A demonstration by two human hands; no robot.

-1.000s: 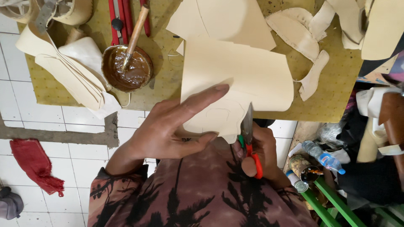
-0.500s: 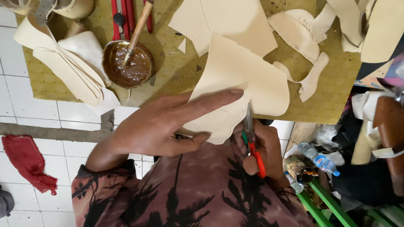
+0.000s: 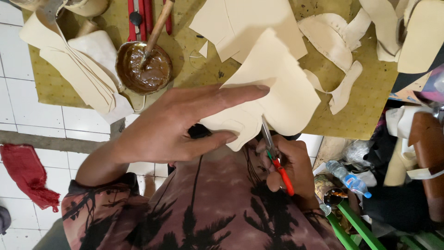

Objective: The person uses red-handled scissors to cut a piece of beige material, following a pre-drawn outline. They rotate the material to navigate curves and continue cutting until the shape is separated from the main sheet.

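Two hands work: left hand (image 3: pixel 180 125) pinches one cream sheet (image 3: pixel 273 88), right hand (image 3: pixel 289 169) grips one red-handled scissors (image 3: pixel 274 153).

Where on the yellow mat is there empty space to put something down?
Bare mat shows right of the curved strip, and some between the glue bowl and the cream sheet. The left side, under the stacked pieces, is crowded.
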